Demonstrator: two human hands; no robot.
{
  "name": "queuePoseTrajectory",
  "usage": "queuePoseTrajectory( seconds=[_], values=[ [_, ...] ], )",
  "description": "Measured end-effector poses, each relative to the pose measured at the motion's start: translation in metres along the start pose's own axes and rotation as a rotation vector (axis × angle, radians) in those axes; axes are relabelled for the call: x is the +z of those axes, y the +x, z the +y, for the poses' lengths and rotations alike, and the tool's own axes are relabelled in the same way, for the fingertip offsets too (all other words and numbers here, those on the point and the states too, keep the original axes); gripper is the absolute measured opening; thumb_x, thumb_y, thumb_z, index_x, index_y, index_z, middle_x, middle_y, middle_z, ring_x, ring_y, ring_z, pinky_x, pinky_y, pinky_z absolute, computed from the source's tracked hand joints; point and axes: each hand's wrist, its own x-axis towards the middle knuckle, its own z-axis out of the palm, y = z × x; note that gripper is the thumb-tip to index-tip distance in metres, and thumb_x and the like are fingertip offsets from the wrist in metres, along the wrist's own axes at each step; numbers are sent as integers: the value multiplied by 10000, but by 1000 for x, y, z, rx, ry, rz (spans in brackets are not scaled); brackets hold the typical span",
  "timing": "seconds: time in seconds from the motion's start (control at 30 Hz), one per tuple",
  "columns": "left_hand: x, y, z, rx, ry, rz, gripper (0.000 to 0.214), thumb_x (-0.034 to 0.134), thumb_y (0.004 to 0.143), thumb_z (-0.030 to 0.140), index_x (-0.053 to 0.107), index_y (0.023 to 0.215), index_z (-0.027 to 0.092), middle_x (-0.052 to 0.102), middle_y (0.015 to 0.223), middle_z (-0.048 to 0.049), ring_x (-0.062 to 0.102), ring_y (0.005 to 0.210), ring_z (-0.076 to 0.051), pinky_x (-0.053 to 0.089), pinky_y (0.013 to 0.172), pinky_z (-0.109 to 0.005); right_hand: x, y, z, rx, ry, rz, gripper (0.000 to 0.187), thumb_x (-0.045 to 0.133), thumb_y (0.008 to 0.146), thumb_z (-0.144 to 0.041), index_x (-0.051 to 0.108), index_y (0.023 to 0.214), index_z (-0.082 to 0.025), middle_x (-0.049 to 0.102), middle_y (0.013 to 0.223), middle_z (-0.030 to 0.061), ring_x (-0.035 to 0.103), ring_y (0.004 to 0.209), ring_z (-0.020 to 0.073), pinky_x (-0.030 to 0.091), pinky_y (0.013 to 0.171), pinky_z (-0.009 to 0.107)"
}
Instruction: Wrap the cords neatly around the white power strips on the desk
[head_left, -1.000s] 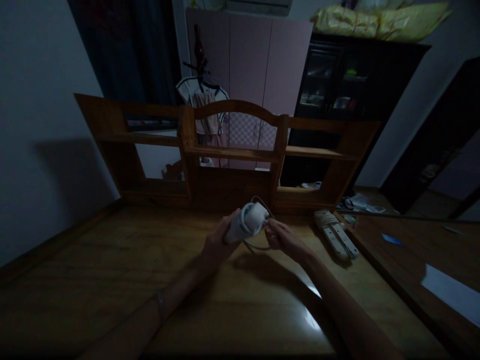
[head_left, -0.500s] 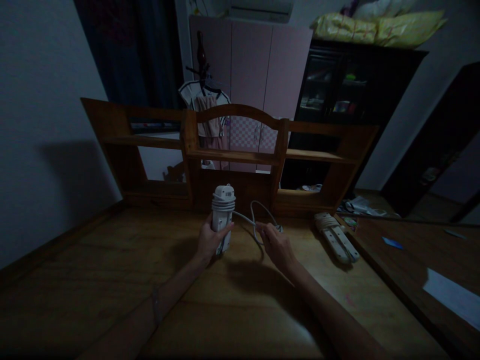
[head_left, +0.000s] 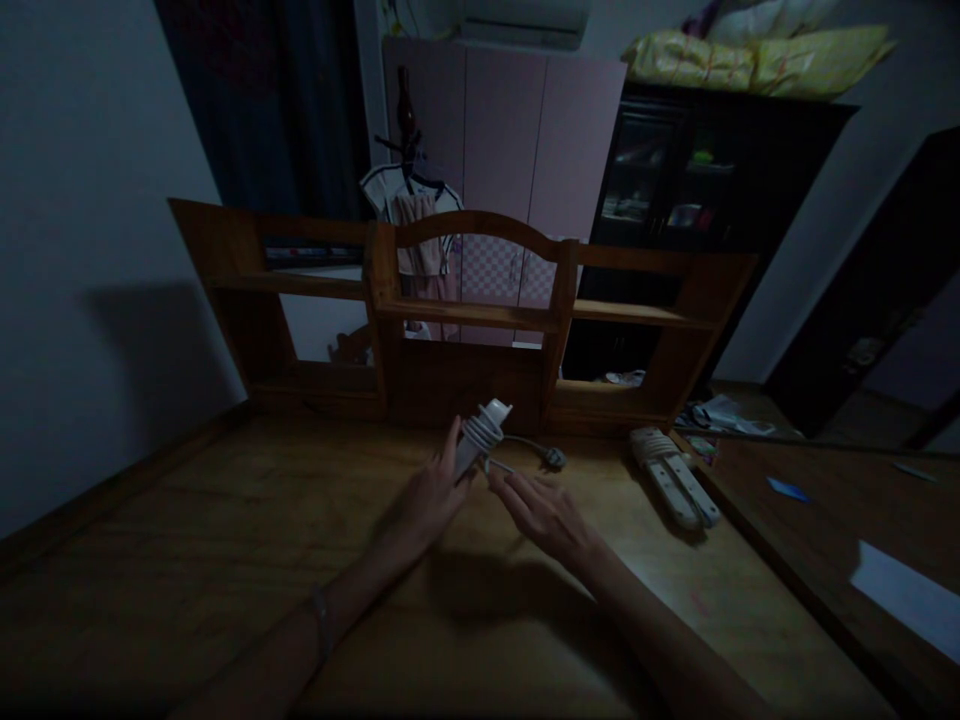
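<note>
My left hand (head_left: 433,492) is closed around a white power strip (head_left: 470,452), which tilts up to the right above the wooden desk. Several turns of its grey-white cord (head_left: 482,431) are wound about the upper end. Just right of the strip, my right hand (head_left: 541,508) pinches the loose part of the cord close to the coils. The cord's free end runs behind to a plug (head_left: 554,458) lying on the desk. Fingers of the left hand are partly hidden behind the strip.
A second power strip (head_left: 675,480), wrapped in its own cord, lies on the desk at right. Along the back stands a wooden shelf unit (head_left: 469,316). A lower brown surface at right holds a white paper (head_left: 911,595) and a blue card (head_left: 787,489).
The power strip has gone from upright to tilted rightward, turned by my left hand. My right hand has drawn a little left toward it, and the loose cord loop has shrunk.
</note>
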Motion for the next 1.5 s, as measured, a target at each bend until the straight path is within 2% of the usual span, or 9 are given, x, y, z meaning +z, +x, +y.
queuePoseTrajectory(
  seconds=[0.07, 0.2, 0.3, 0.4, 0.53, 0.8, 1.03, 1.33, 1.5],
  values=[
    [-4, -5, 6, 115, 162, -67, 861, 515, 764, 112, 53, 1483, 224, 480, 1380, -126, 542, 1114, -247, 451, 869, -345, 0, 1, 0, -23, 0, -28, 287, 415, 944, -96, 518, 1211, -101, 652, 906, 88, 603, 816, 162, 428, 616, 256],
    [-4, -9, 9, 259, 428, -143, 923, 461, 678, -4, 59, 1483, 203, 492, 1364, -120, 520, 1048, -243, 441, 857, -345, 5, -2, 6, -22, 23, -21, 186, 447, 934, -118, 585, 1058, -140, 623, 796, 47, 586, 710, 153, 385, 554, 262],
    [-3, -6, 3, 339, 529, -166, 907, 453, 663, -20, 109, 1475, 187, 401, 1444, -109, 491, 1067, -251, 426, 886, -361, 6, -4, 12, 22, 40, -41, 151, 465, 935, -162, 613, 913, -176, 608, 741, 29, 562, 649, 139, 339, 532, 260],
    [-9, 1, -4, 423, 550, -247, 888, 466, 676, -14, 139, 1469, 219, 473, 1377, -91, 494, 1072, -251, 422, 888, -365, 1, -6, 22, 139, 96, -29, 211, 523, 920, -335, 623, 812, -184, 626, 715, 31, 555, 614, 128, 309, 525, 254],
    [-21, 5, -7, 520, 482, -413, 924, 527, 633, 2, 192, 1454, 264, 540, 1283, -90, 506, 1094, -274, 436, 848, -374, -7, -14, 39, 351, 288, -75, 400, 642, 781, -539, 590, 642, -168, 582, 580, -3, 486, 503, 91, 271, 500, 236],
    [-27, -15, 21, 629, -38, -609, 749, 576, 732, 158, 287, 1415, 264, 530, 1335, -60, 511, 1180, -246, 400, 978, -383, -12, -15, 50, 712, 771, -9, 506, 684, 724, -548, 480, 482, -153, 356, 496, -57, 328, 489, 66, 216, 463, 217],
    [-20, -24, 36, 730, -5, -551, 611, 576, 724, 147, 427, 1313, 210, 558, 1279, -88, 546, 1124, -250, 461, 925, -375, -17, -8, 47, 782, 1041, -172, 538, 669, 735, -537, 397, 457, -166, 283, 479, -73, 269, 482, 59, 190, 455, 223],
    [-10, -24, 33, 1030, 274, -263, 419, 372, 929, 134, 401, 1347, 113, 580, 1272, -140, 494, 1219, -255, 459, 969, -409, -1, -10, 42, 769, 1165, -296, 521, 664, 725, -546, 409, 468, -172, 344, 455, -73, 303, 464, 58, 206, 443, 213],
    [-10, -27, 34, 1019, 334, -223, 448, 340, 943, 152, 349, 1390, 123, 556, 1306, -145, 533, 1179, -264, 459, 973, -422, 6, -14, 47, 770, 1190, -374, 498, 611, 759, -572, 489, 513, -158, 335, 475, -74, 289, 470, 61, 186, 432, 214]
  ],
)
